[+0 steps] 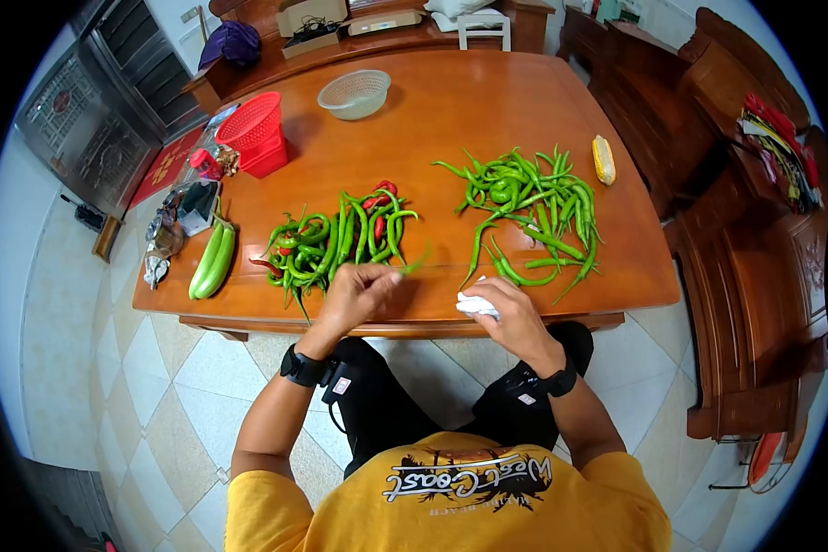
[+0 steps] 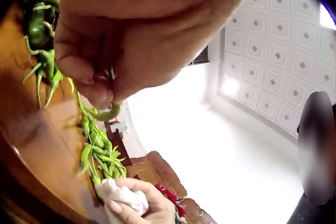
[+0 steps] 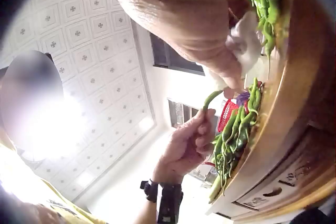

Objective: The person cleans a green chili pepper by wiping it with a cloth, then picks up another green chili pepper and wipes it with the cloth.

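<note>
My left hand [image 1: 361, 293] pinches a green chili pepper [image 3: 211, 99] between thumb and fingers, over the table's near edge. Its curved end points toward my right hand. My right hand [image 1: 511, 315] grips a crumpled white cloth [image 1: 477, 305], also seen bunched under the fingers in the left wrist view. Beyond the left hand lies a heap of green chili peppers [image 1: 339, 235] with a few red ones [image 1: 386, 189] among them. A second, looser spread of green chili peppers [image 1: 535, 195] lies past the right hand.
On the left of the wooden table [image 1: 432, 120] lie pale green eggplants [image 1: 213, 261] and plastic-wrapped items [image 1: 164, 237]. Farther back stand a red basket [image 1: 253, 129] and a pale colander [image 1: 355, 96]. An ear of corn [image 1: 603, 160] lies at the right edge.
</note>
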The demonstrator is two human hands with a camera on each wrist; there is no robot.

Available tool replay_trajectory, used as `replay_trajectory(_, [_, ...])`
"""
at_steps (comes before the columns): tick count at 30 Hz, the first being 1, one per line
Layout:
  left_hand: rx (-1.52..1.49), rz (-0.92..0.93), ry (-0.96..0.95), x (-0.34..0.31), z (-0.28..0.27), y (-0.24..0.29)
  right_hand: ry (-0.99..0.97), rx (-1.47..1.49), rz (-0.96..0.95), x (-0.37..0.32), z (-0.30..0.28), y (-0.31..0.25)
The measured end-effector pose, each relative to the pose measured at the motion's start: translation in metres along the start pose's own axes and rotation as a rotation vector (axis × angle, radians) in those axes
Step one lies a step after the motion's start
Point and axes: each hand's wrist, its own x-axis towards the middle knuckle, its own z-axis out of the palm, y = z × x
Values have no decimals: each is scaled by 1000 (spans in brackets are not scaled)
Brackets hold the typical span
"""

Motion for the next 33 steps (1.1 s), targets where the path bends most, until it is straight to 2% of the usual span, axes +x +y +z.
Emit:
replay_trajectory(3, [85,59,247,16,-6,-4,16,-6,26,0,-3,3])
replay_trajectory(5, [268,44,313,19,-14,-6,27,18,72,-1,-2,6])
replay_trajectory(8, [372,-33,284,12,-13,13,47,-31,121,-8,-5,15])
replay_trajectory(11, [253,-41,218,12,3,27,71,-72,132,-13,-7,21])
replay_trajectory(12, [323,31,130,18,9,26,80,-68,148,-14,-8,21])
replay_trajectory(13, [214,-58,32,20,19,29,89,-64,161,-15,-7,20])
replay_trajectory(17, [298,-85,-65,36,59,43,116,-156,137,-18,-4,18])
replay_trajectory(19, [288,-24,-84,46,73,40,117,-125,145,-21,-4,23])
replay_trajectory(22, [448,63,-119,60,87,38,135,-138,134,-22,-6,24])
replay_trajectory(25, [622,220,-27,75,96,7,139,-160,166,-20,-10,20])
replay_trajectory(27, [519,81,-131,75,92,11,135,-182,208,-19,-14,18])
replay_trajectory(31, [238,-231,-264,49,78,35,189,-200,164,-22,-14,26])
replay_trajectory(33, [54,-318,-346,36,73,20,200,-204,179,-21,-13,26])
